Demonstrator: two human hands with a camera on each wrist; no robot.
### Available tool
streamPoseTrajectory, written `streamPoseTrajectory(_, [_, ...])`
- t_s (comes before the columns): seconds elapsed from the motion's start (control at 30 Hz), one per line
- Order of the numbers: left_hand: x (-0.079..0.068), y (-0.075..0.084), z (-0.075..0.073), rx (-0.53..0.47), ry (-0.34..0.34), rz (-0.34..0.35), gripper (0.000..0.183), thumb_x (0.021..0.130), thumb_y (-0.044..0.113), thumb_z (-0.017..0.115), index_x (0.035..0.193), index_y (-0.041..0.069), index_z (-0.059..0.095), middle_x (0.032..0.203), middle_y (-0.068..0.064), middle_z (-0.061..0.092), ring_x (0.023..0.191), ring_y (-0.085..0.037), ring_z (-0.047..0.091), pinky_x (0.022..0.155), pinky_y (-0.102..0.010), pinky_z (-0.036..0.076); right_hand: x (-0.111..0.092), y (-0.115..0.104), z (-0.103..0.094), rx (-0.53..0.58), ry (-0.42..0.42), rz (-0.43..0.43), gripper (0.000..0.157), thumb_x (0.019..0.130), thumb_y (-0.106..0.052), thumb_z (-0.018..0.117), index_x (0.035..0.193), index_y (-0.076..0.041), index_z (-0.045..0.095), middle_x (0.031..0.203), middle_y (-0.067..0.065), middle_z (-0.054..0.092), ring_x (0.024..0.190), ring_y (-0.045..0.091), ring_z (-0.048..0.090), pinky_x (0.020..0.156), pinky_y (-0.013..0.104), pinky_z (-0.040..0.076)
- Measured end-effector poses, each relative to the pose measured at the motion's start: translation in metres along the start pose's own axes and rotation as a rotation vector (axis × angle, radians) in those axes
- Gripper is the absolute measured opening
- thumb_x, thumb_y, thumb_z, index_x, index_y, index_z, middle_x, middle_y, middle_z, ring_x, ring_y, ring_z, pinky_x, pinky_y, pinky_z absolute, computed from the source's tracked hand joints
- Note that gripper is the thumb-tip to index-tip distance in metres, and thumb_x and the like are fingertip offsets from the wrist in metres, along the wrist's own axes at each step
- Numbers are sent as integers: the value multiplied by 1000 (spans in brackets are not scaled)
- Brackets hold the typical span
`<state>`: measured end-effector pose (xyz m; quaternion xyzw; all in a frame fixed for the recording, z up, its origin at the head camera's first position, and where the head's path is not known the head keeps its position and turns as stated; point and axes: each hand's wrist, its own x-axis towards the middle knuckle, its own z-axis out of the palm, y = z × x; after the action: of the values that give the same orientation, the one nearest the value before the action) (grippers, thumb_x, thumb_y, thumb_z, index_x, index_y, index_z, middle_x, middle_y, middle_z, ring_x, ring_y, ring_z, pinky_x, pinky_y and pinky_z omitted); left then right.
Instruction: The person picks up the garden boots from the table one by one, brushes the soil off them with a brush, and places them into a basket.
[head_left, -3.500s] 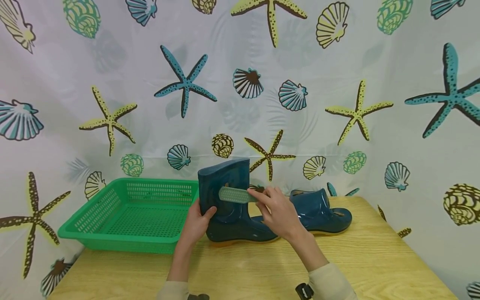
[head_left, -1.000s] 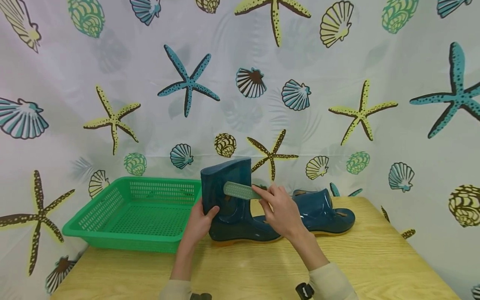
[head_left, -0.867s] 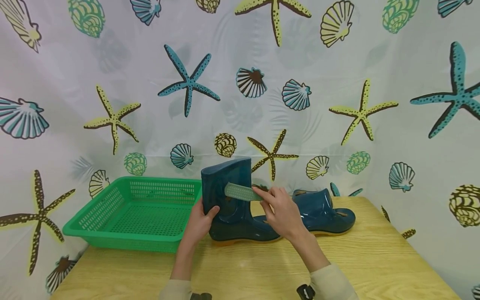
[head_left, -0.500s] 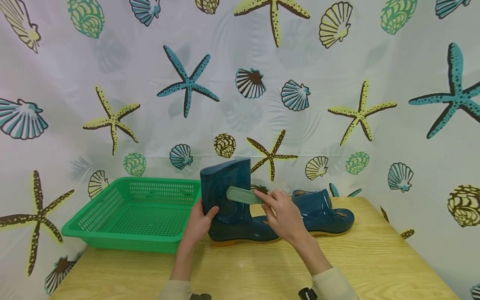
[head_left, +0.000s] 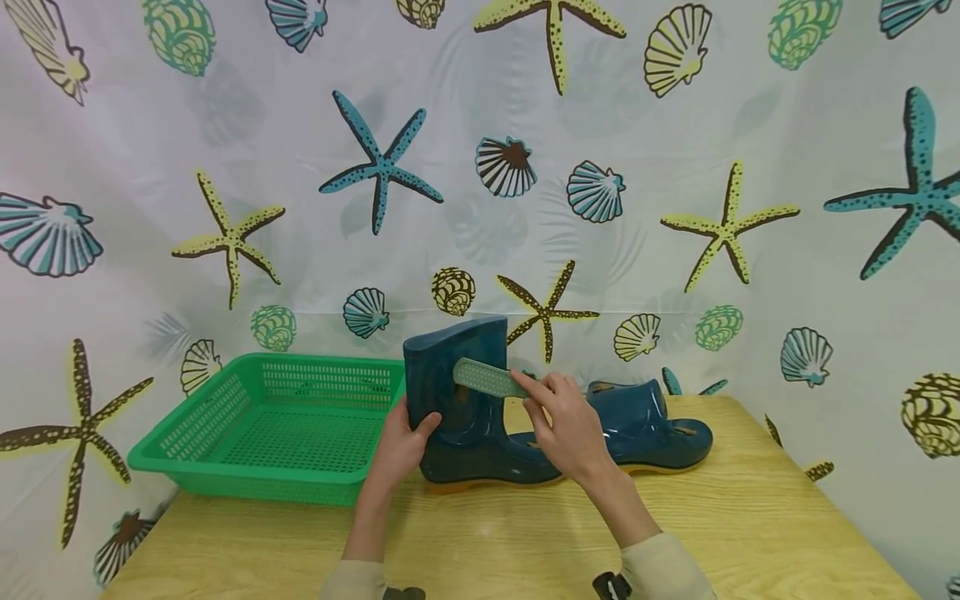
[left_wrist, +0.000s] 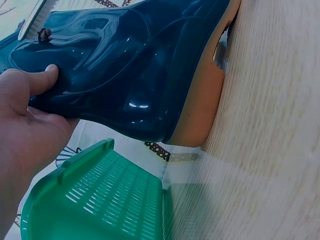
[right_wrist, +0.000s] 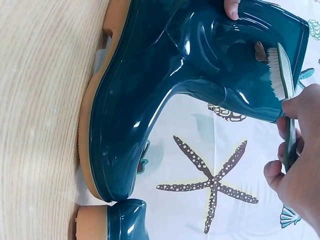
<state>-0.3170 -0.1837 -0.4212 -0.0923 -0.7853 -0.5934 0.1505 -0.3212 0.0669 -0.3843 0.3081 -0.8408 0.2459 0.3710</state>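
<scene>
A dark blue rubber boot [head_left: 457,450] with a tan sole stands upright on the table, its toe pointing right. My left hand [head_left: 401,446] grips the back of its shaft, thumb on the near side, as the left wrist view also shows. In my right hand [head_left: 566,425] is a pale green scrub brush [head_left: 486,377], held by its handle with the index finger along its back. The white bristles [right_wrist: 275,75] face the shaft, right beside a brown lump of dirt [right_wrist: 260,51]. The brush head covers part of the shaft in the head view.
A second blue boot [head_left: 630,421] sits to the right, a brown smear [head_left: 684,430] on its toe. Left of the hands stands a green plastic basket [head_left: 247,483] with slotted walls. The wooden table [head_left: 480,542] backs onto a curtain [head_left: 480,233] printed with shells and starfish.
The brush has shifted in short strokes over the shaft and now sits slightly higher than half a second ago. The left hand and both boots keep their places.
</scene>
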Motion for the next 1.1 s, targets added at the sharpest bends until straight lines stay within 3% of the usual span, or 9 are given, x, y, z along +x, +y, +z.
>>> streamPoseTrajectory(0.57, [1, -1, 0, 13, 9, 8, 48, 100, 11, 59, 144, -3, 42, 140, -26, 52, 129, -42, 52, 108, -58, 41, -14, 9, -6, -26, -93, 83, 34, 95, -15, 63, 128, -24, 69, 81, -5, 50, 70, 8, 33, 52, 20, 24])
streamPoseTrajectory(0.8, [2, -1, 0, 19, 8, 7, 49, 100, 12, 59, 144, -2, 41, 141, -26, 51, 131, -42, 51, 108, -59, 40, -19, 13, -8, -8, -65, 96, 36, 95, -14, 61, 129, -24, 68, 80, -5, 49, 71, 8, 34, 54, 21, 25])
streamPoseTrajectory(1.1, [1, -2, 1, 17, 8, 3, 48, 100, 12, 59, 143, -3, 42, 141, -26, 51, 131, -42, 51, 109, -59, 40, -11, 11, -6, -15, -14, 74, 36, 96, -15, 65, 132, -21, 66, 83, -2, 54, 71, 8, 36, 54, 21, 27])
